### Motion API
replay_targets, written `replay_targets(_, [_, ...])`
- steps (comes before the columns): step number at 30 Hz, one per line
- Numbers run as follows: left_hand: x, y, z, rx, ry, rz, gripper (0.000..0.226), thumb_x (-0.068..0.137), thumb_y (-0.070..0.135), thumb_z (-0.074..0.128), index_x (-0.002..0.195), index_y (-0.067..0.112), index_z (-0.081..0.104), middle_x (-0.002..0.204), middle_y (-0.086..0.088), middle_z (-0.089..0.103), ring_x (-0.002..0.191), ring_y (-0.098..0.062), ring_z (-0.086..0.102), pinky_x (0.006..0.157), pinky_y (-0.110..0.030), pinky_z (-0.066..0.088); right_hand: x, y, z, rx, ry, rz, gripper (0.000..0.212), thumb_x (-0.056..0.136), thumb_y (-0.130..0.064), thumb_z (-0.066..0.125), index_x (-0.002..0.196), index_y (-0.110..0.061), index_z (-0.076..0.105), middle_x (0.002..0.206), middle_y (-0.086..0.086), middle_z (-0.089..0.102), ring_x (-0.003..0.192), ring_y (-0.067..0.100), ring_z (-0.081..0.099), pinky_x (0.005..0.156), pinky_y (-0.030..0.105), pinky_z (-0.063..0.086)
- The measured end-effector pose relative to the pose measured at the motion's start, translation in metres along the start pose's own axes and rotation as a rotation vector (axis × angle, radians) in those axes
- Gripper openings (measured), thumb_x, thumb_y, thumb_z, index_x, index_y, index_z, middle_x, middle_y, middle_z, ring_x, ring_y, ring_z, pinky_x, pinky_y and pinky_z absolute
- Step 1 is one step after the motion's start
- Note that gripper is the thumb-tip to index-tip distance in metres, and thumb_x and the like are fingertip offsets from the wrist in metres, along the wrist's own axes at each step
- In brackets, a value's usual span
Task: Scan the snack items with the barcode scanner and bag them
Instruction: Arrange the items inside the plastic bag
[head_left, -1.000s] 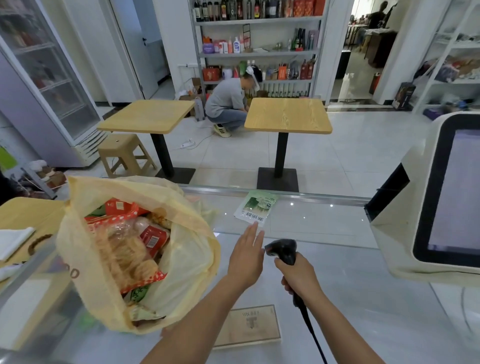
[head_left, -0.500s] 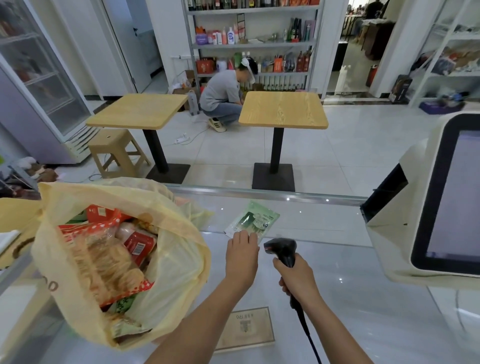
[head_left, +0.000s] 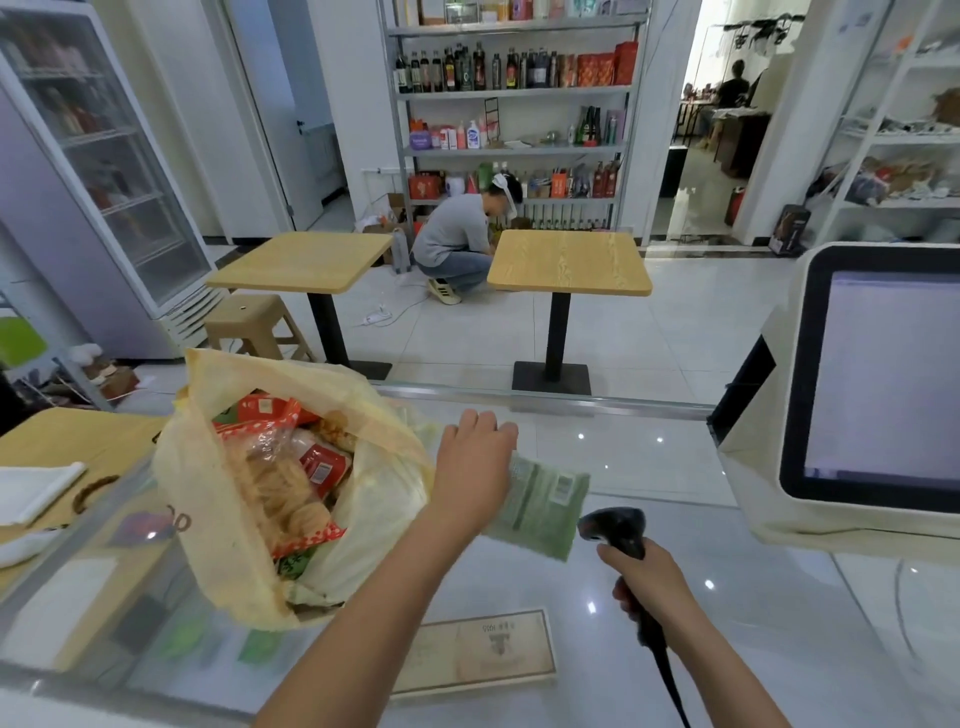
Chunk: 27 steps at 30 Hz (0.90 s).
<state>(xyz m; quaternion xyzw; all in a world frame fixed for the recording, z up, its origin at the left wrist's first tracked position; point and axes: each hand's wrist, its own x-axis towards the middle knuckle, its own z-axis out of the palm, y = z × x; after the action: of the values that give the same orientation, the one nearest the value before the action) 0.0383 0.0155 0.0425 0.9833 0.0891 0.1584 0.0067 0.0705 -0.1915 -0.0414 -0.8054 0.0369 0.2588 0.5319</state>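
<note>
Lifted off the pale glass counter (head_left: 660, 457), where it lay flat half a second ago, the thin green foil snack packet (head_left: 540, 512) is now held in the air by the left hand (head_left: 475, 467). The fingers are curled over its upper left edge; the thumb is hidden, so the exact pinch cannot be told. The packet is found just at 3 o'clock of the open yellow plastic carrier bag (head_left: 202, 499), which is already stuffed with red and clear-wrapped snacks. A white barcode patch (head_left: 562, 488) is shown near the packet's 1 o'clock corner. The black handheld barcode scanner (head_left: 615, 527) is gripped round its handle by the right hand (head_left: 649, 582), fingers wrapped, and its head is held close at 4 o'clock of the packet, apart from it. Scanning is judged to be the step in hand, with bagging left. The packet is judged light, floppy and slippery, its film easily creased. It is best pinched along a sealed edge, clear of the barcode, and kept flat so the code can be read. A white touchscreen terminal (head_left: 883, 384) is seen at 3 o'clock.
</note>
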Motion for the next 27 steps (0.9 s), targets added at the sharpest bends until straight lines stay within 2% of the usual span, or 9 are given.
replay_targets(2, [0.005, -0.003, 0.001, -0.03, -0.18, 0.033, 0.034, 0.084, -0.002, 0.047, 0.11, 0.017, 0.058, 0.112, -0.004, 0.052, 0.111, -0.024, 0.04, 0.08, -0.03, 0.028, -0.006, 0.004, -0.004, 0.0, 0.001, 0.007, 0.016, 0.09, -0.02, 0.062, 0.097, -0.006, 0.057, 0.058, 0.012, 0.057, 0.046, 0.02, 0.048, 0.047, 0.026, 0.039])
replay_targets(5, [-0.014, 0.009, 0.027, 0.094, -0.078, 0.122, 0.044, 0.064, 0.003, 0.072, 0.106, 0.012, 0.061, 0.117, -0.011, 0.051, 0.109, -0.031, 0.047, 0.087, -0.036, 0.04, -0.013, 0.007, -0.005, 0.009, -0.005, 0.024, 0.015, 0.09, -0.02, 0.061, 0.097, -0.007, 0.057, 0.059, 0.012, 0.057, 0.047, 0.02, 0.049, 0.047, 0.026, 0.039])
replay_targets(7, [-0.041, 0.023, 0.055, 0.053, -0.036, 0.039, 0.056, 0.037, 0.011, 0.087, 0.089, 0.013, 0.064, 0.101, -0.009, 0.06, 0.089, -0.027, 0.056, 0.068, -0.03, 0.048, -0.017, 0.006, -0.006, 0.01, -0.014, 0.038, 0.013, 0.089, -0.016, 0.059, 0.097, -0.007, 0.056, 0.06, 0.012, 0.057, 0.048, 0.02, 0.048, 0.048, 0.027, 0.04])
replay_targets(10, [-0.091, 0.041, 0.094, -0.096, -0.057, -0.001, 0.044, 0.048, 0.031, 0.088, 0.082, 0.017, 0.065, 0.087, -0.001, 0.061, 0.075, -0.02, 0.059, 0.06, -0.027, 0.047, -0.018, 0.003, -0.01, 0.005, -0.043, 0.071, 0.013, 0.087, -0.01, 0.057, 0.098, -0.003, 0.056, 0.065, 0.012, 0.055, 0.049, 0.02, 0.05, 0.049, 0.026, 0.041])
replay_targets(13, [-0.13, 0.038, 0.115, -0.141, -0.044, 0.023, 0.031, 0.084, 0.032, 0.057, 0.109, 0.014, 0.062, 0.109, 0.0, 0.056, 0.094, -0.02, 0.06, 0.081, -0.033, 0.052, -0.017, -0.007, -0.014, 0.077, -0.131, 0.144, 0.018, 0.088, -0.014, 0.062, 0.098, 0.001, 0.057, 0.077, 0.015, 0.058, 0.058, 0.027, 0.061, 0.054, 0.03, 0.051])
replay_targets(16, [-0.134, 0.031, 0.117, -0.136, -0.166, -0.067, 0.051, 0.102, 0.038, 0.019, 0.128, 0.016, 0.057, 0.133, -0.002, 0.056, 0.122, -0.02, 0.053, 0.103, -0.038, 0.042, -0.016, -0.019, -0.015, 0.196, -0.221, 0.227, 0.036, 0.086, -0.037, 0.067, 0.088, -0.004, 0.053, 0.07, 0.013, 0.056, 0.051, 0.024, 0.057, 0.048, 0.027, 0.049])
replay_targets(20, [-0.128, 0.026, 0.114, -0.2, -0.326, -0.111, 0.056, 0.102, 0.043, 0.005, 0.139, 0.019, 0.039, 0.141, 0.002, 0.05, 0.129, -0.015, 0.048, 0.099, -0.036, 0.045, -0.023, -0.034, -0.008, 0.155, -0.251, 0.259, 0.061, 0.079, -0.067, 0.059, 0.087, -0.007, 0.053, 0.054, 0.004, 0.048, 0.038, 0.013, 0.043, 0.039, 0.02, 0.038])
replay_targets(24, [-0.119, 0.017, 0.116, -0.235, -0.349, -0.131, 0.059, 0.101, 0.045, 0.002, 0.141, 0.018, 0.036, 0.143, 0.003, 0.048, 0.129, -0.013, 0.048, 0.097, -0.035, 0.046, -0.041, -0.06, -0.003, 0.045, -0.283, 0.239, 0.078, 0.075, -0.079, 0.047, 0.095, -0.005, 0.058, 0.053, 0.003, 0.049, 0.038, 0.012, 0.043, 0.038, 0.02, 0.038])
replay_targets(27, [-0.114, 0.01, 0.119, -0.22, -0.309, -0.03, 0.087, 0.084, 0.061, -0.023, 0.151, 0.019, 0.012, 0.158, 0.006, 0.011, 0.146, -0.013, 0.012, 0.116, -0.035, 0.015, -0.06, -0.081, -0.003, -0.058, -0.278, 0.196, 0.083, 0.076, -0.08, 0.042, 0.097, -0.002, 0.061, 0.051, 0.002, 0.049, 0.039, 0.012, 0.043, 0.039, 0.02, 0.038])
